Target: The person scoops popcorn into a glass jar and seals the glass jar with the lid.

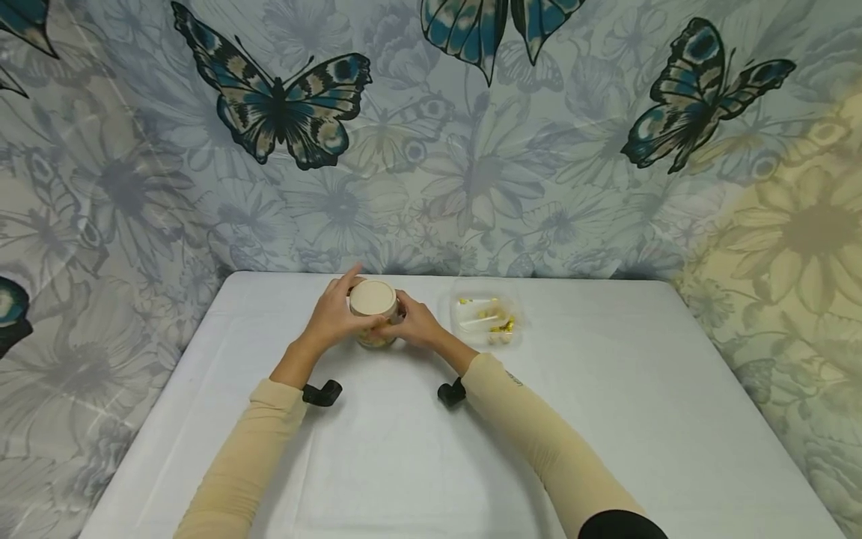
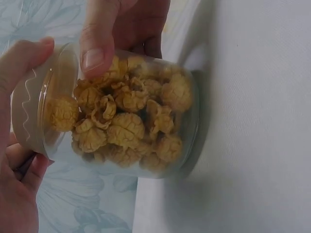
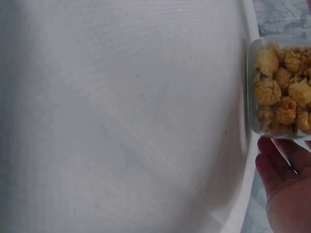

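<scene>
A clear jar [image 2: 129, 116] of caramel popcorn stands upright on the white table, capped by a cream lid [image 1: 373, 297]. My left hand [image 1: 334, 313] grips the lid's rim, with the thumb on the near side and fingers around the far side. Lower down, my right hand [image 1: 416, 325] holds the jar's body from the right, its thumb pressed on the glass in the left wrist view. Popcorn pieces [image 3: 279, 92] fill most of the jar, and one piece sits near its neck. Only part of the jar and right hand shows in the right wrist view.
A clear plastic container [image 1: 458, 329] with small yellow and pale pieces stands right of the jar. White cloth covers the table [image 1: 397, 464]. Behind its back edge hangs a butterfly-patterned backdrop [image 1: 471, 180]. Black wrist mounts [image 1: 322, 394] stick out from both forearms.
</scene>
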Action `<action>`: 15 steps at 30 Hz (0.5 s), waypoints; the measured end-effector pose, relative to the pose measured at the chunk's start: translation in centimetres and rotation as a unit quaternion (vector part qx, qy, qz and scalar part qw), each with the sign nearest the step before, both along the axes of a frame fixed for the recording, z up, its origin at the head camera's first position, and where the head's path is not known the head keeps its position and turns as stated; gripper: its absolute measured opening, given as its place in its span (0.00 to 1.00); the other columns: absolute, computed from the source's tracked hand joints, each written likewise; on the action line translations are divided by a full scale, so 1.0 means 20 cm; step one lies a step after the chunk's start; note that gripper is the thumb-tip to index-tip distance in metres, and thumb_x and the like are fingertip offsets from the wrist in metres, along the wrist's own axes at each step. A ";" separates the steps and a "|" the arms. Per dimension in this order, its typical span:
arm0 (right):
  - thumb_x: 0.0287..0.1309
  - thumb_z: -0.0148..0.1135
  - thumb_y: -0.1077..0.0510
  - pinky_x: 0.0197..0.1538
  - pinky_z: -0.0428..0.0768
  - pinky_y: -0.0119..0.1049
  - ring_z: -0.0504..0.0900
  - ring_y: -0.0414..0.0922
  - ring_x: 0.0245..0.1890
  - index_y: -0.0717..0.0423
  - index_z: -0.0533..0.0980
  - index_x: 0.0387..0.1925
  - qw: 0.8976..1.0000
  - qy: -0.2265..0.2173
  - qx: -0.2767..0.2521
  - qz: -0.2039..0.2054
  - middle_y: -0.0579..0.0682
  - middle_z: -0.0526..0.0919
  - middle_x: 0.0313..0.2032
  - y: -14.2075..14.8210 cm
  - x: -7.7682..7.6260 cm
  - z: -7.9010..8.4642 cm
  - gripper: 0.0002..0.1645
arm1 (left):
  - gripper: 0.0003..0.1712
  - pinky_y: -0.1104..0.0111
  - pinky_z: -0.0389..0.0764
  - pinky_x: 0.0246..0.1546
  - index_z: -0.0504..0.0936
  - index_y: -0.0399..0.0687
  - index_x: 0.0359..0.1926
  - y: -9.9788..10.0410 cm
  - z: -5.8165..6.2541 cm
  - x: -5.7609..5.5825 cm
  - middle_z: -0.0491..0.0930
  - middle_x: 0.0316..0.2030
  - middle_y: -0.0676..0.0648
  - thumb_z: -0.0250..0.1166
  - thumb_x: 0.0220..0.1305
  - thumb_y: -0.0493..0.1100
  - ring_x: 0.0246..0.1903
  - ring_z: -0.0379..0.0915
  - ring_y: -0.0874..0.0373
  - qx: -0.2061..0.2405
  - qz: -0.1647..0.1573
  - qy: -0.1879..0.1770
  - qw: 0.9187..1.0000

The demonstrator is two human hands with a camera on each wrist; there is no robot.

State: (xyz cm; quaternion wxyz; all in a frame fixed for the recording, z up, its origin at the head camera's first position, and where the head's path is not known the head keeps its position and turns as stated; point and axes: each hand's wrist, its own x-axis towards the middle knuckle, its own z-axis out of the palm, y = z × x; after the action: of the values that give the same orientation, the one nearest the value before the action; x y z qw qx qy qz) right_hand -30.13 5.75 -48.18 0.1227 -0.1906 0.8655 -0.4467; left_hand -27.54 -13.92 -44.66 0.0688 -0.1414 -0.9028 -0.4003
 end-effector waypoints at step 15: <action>0.49 0.74 0.45 0.63 0.73 0.52 0.74 0.49 0.59 0.47 0.57 0.73 0.999 -0.019 -0.027 0.007 0.51 0.74 0.62 -0.01 0.02 -0.01 0.54 | 0.61 0.46 0.72 0.58 0.54 0.41 0.75 0.00 0.00 0.03 0.73 0.62 0.41 0.76 0.48 0.59 0.57 0.66 0.44 -0.001 0.011 -0.015 1.000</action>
State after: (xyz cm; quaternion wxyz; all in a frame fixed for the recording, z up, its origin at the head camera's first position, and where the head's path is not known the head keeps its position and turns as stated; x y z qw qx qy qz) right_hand -29.70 5.54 -48.31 0.1371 -0.1914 0.8492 -0.4727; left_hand -26.89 -13.84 -44.75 0.0597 -0.1254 -0.9056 -0.4007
